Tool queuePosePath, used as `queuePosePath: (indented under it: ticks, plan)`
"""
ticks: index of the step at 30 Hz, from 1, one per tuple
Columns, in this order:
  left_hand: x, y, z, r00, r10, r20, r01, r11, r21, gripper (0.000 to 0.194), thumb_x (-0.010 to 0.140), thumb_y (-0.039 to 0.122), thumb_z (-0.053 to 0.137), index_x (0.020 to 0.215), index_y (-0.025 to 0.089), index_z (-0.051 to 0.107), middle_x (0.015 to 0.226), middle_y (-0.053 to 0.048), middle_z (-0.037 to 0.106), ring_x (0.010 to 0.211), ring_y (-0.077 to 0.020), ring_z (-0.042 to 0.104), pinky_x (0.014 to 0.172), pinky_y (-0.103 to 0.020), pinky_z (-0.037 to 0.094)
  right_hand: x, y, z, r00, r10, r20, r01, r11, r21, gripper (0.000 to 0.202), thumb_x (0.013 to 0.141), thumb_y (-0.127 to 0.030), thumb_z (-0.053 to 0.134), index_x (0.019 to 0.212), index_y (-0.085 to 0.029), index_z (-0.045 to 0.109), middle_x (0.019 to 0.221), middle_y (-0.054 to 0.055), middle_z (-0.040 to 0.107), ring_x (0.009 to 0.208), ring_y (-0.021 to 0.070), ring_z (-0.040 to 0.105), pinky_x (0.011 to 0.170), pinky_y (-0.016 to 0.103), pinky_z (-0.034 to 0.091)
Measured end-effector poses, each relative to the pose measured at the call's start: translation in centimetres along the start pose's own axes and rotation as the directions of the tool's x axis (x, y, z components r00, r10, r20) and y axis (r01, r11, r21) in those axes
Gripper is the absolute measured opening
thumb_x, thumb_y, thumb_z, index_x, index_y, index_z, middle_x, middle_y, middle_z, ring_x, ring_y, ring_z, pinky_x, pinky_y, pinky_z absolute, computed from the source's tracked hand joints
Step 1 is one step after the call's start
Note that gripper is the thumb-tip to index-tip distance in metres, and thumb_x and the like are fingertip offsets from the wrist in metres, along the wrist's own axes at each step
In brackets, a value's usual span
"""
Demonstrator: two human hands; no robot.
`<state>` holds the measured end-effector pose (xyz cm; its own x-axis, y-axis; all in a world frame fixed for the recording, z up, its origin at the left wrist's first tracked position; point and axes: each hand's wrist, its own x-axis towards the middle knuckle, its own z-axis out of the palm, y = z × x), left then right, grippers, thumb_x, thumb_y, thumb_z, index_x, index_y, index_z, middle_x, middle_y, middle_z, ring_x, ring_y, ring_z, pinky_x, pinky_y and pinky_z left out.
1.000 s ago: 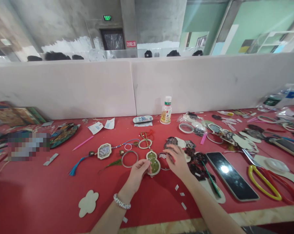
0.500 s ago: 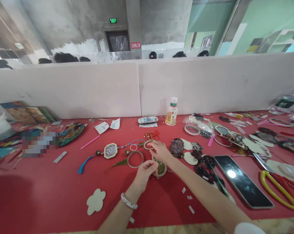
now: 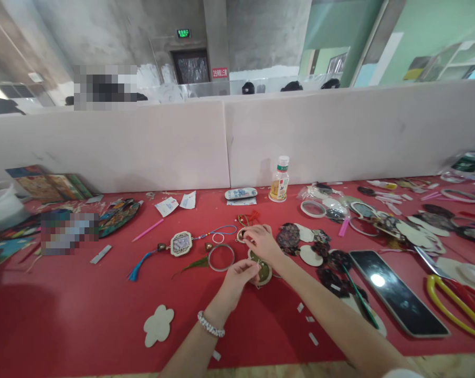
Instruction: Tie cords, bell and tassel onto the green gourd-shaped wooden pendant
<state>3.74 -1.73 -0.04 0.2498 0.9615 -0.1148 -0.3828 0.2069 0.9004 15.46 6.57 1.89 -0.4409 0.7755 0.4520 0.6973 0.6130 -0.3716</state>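
My left hand (image 3: 239, 281), a patterned bracelet on its wrist, pinches thumb and forefinger over a round green pendant (image 3: 264, 273) with a pale rim. What looks like a thin pale cord (image 3: 258, 261) shows at those fingertips. Just above, the bent fingers of my right hand (image 3: 264, 245) close on the edge of a small pale ring (image 3: 240, 235) with something brown inside it. The hands partly hide both pieces. Left of them lie a larger ring (image 3: 221, 258), a green tassel (image 3: 196, 264) and an octagonal pendant (image 3: 181, 244) with a blue tassel (image 3: 137, 266).
Dark and pale fabric discs (image 3: 288, 237), a phone (image 3: 398, 291) and yellow-and-red-handled scissors (image 3: 455, 312) lie on the right. A bottle (image 3: 280, 181) stands near the white partition (image 3: 339, 131). A flower-shaped pale piece (image 3: 159, 325) is at front left, a pink stick (image 3: 148, 230) farther back.
My right fingers have shifted slightly over the small ring, and brown now shows inside it. My left hand keeps its pinch above the green pendant. The whole view has drifted slightly.
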Motion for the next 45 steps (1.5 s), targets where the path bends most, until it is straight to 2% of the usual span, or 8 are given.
queuePosePath:
  ticks: [6,11,24,35,38,41,43,45]
  plan:
    - [-0.1,0.5,0.3,0.999,-0.027,-0.028,0.028,1.000,0.012,0.025,0.060,0.035,0.069,0.064,0.012,0.060,0.048,0.001,0.056,0.047,-0.0089,0.048,0.053,-0.022,0.038,-4.8,1.2,-3.8,0.996,0.065,-0.059,-0.060,0.995,0.074,0.023,0.073,-0.018,0.052,0.096,-0.020,0.052,0.095,0.006,0.059,0.091,0.0206,0.052,0.081,0.035,0.036]
    - [-0.1,0.2,0.4,0.998,-0.029,-0.051,0.030,1.000,0.010,0.025,0.059,0.035,0.071,0.064,0.013,0.060,0.046,0.002,0.055,0.045,-0.0089,0.047,0.051,-0.023,0.037,-7.2,3.2,-4.1,0.991,0.100,-0.093,-0.088,0.988,0.126,0.030,0.070,-0.013,0.051,0.098,-0.021,0.053,0.098,0.006,0.056,0.095,0.0211,0.050,0.085,0.037,0.040]
    - [-0.2,0.4,0.0,0.999,-0.042,-0.014,0.042,0.999,0.005,0.020,0.064,0.032,0.067,0.066,0.013,0.059,0.049,0.002,0.055,0.048,-0.0090,0.048,0.054,-0.023,0.038,-8.4,4.1,-4.8,0.993,0.112,-0.021,-0.105,0.969,0.225,0.037,0.066,-0.007,0.046,0.098,-0.022,0.057,0.099,0.006,0.049,0.093,0.0179,0.051,0.082,0.031,0.043]
    - [-0.3,0.5,0.2,1.000,-0.012,-0.022,0.012,1.000,0.005,0.021,0.064,0.032,0.067,0.066,0.013,0.058,0.048,0.003,0.054,0.047,-0.0083,0.047,0.053,-0.022,0.037,-8.5,3.7,-4.7,0.999,-0.024,0.034,0.022,0.998,0.056,0.048,0.067,0.002,0.040,0.104,-0.023,0.058,0.099,0.006,0.056,0.096,0.0203,0.046,0.085,0.038,0.041]
    - [-0.4,0.6,0.3,1.000,-0.008,-0.023,0.007,1.000,-0.012,0.020,0.065,0.031,0.067,0.066,0.013,0.059,0.048,0.003,0.054,0.047,-0.0080,0.047,0.053,-0.022,0.037,-8.5,3.9,-4.6,0.999,0.030,-0.032,-0.028,0.997,0.075,0.044,0.071,-0.003,0.042,0.107,-0.023,0.056,0.101,0.007,0.055,0.096,0.0214,0.047,0.087,0.040,0.040]
    - [-0.5,0.7,0.3,1.000,-0.006,-0.001,0.006,0.999,-0.044,0.019,0.065,0.029,0.067,0.067,0.013,0.059,0.049,0.002,0.056,0.048,-0.0086,0.049,0.053,-0.022,0.038,-8.4,4.0,-4.5,0.979,0.161,-0.128,-0.131,0.967,0.217,0.036,0.072,-0.014,0.049,0.106,-0.022,0.056,0.105,0.008,0.055,0.100,0.0229,0.049,0.089,0.041,0.039]
    - [-0.5,0.6,0.3,1.000,-0.006,0.017,0.007,0.998,-0.067,0.018,0.065,0.029,0.067,0.066,0.012,0.058,0.051,0.001,0.058,0.049,-0.0093,0.051,0.054,-0.023,0.039,-8.1,3.7,-4.4,0.938,0.324,-0.126,-0.248,0.876,0.414,0.032,0.071,-0.021,0.054,0.103,-0.022,0.057,0.105,0.008,0.057,0.097,0.0225,0.053,0.086,0.039,0.042]
    - [-0.4,0.6,0.2,0.999,-0.006,0.033,0.009,0.996,-0.088,0.019,0.064,0.029,0.068,0.066,0.013,0.058,0.052,0.001,0.058,0.049,-0.0098,0.052,0.055,-0.023,0.040,-7.5,3.1,-4.3,0.872,0.488,-0.034,-0.353,0.677,0.646,0.031,0.068,-0.026,0.059,0.098,-0.021,0.058,0.099,0.007,0.060,0.090,0.0210,0.057,0.081,0.036,0.045]
